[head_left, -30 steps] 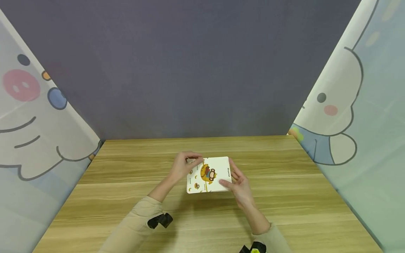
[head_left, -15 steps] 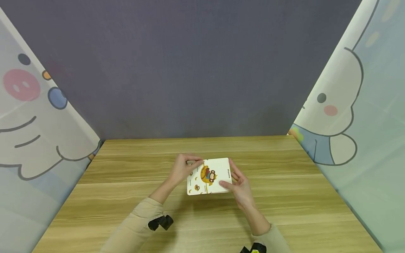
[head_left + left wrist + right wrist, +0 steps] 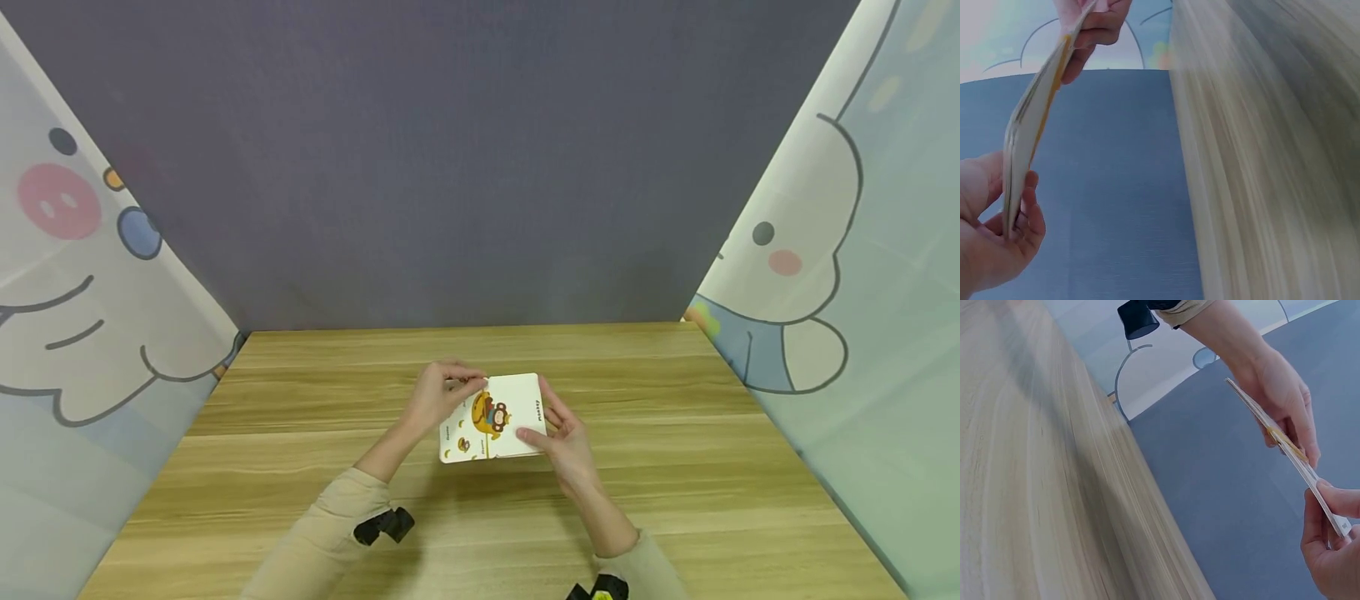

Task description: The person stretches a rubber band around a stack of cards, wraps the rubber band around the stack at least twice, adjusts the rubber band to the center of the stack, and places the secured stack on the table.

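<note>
A small white notebook [image 3: 519, 396] with a monkey and banana print is held above the table, tilted. My right hand [image 3: 572, 454] grips its right side, thumb on the cover and fingers behind. At the upper edge, near the yellow line across the cover, my left hand [image 3: 438, 396] pinches with thumb and fingers. Seen edge-on in the left wrist view, the notebook [image 3: 1038, 106] shows stacked layers and a yellow strip. The right wrist view has its thin edge [image 3: 1305, 477] running between both hands, my right fingers [image 3: 1317, 540] at the near end.
The wood-grain table [image 3: 300, 417] spreads under both hands. A dark grey panel [image 3: 465, 167] stands behind it, and cartoon-printed cloths hang at the left [image 3: 97, 333] and right [image 3: 885, 333]. Black wrist devices [image 3: 384, 526] sit on the beige sleeves.
The notebook has shifted slightly left with my right hand. My left thumb and fingertips have slid a little rightward along the notebook's upper edge.
</note>
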{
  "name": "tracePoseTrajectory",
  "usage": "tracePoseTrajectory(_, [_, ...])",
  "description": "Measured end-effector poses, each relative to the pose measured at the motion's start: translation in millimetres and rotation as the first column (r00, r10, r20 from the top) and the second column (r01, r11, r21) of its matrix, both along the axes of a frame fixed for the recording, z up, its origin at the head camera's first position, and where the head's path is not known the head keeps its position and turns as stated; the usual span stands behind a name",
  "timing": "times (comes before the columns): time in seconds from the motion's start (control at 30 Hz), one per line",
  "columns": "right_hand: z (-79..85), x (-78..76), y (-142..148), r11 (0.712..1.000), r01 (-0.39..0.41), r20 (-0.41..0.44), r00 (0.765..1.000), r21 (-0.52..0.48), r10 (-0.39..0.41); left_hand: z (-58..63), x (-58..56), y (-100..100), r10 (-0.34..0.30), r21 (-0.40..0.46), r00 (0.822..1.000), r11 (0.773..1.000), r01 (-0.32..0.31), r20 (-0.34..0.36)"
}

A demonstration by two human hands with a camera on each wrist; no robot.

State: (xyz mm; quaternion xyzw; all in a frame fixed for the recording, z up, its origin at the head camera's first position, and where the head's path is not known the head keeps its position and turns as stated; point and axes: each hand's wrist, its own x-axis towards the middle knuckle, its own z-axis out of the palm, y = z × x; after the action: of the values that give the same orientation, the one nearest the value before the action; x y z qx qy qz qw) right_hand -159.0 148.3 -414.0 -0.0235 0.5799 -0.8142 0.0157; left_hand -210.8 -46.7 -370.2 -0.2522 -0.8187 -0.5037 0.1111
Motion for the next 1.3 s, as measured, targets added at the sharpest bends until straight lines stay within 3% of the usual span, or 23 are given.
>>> tracePoseTrajectory(0.2, [-0.3,-2.2,1,1.000,0.025,0.024,0.999,0.008,-0.026,8.0,5.0,1,0.073,-0.008,0.987,0.997,-0.075,-0.144])
tracePoseTrajectory(0.4, [1.7,-6.4,3,0.998,0.063,0.046,0.997,0.026,-0.065,13.6,20.7,3,0.131,0.060,0.970,0.991,-0.121,-0.204])
tracePoseTrajectory(0.53, [4.6,-10.5,3,0.996,0.088,0.042,0.995,0.020,-0.088,12.3,33.4,8,0.139,0.178,0.973,0.978,-0.107,-0.184])
tracePoseTrajectory(0.73, [7.9,-16.8,4,0.994,0.105,0.032,0.994,0.014,-0.105,12.8,56.2,17,0.145,0.319,0.988,0.940,-0.122,-0.050])
tracePoseTrajectory(0.87, [10.3,-19.5,3,0.994,0.105,0.028,0.994,-0.012,-0.105,12.1,70.2,23,0.145,0.398,0.989,0.906,-0.144,0.027])
tracePoseTrajectory(1.03, [12.7,-22.0,1,0.992,0.118,0.037,0.993,-0.050,-0.116,-4.1,78.4,30,0.151,0.487,0.980,0.852,-0.194,0.127])
tracePoseTrajectory(1.17, [13.3,-23.4,0,0.991,0.122,0.025,0.992,-0.062,-0.120,-20.9,80.7,35,0.157,0.540,0.979,0.817,-0.204,0.132])
tracePoseTrajectory(1.3, [12.4,-24.0,-1,0.990,0.112,0.010,0.994,-0.083,-0.112,-46.8,75.2,39,0.162,0.581,0.979,0.789,-0.201,0.119])
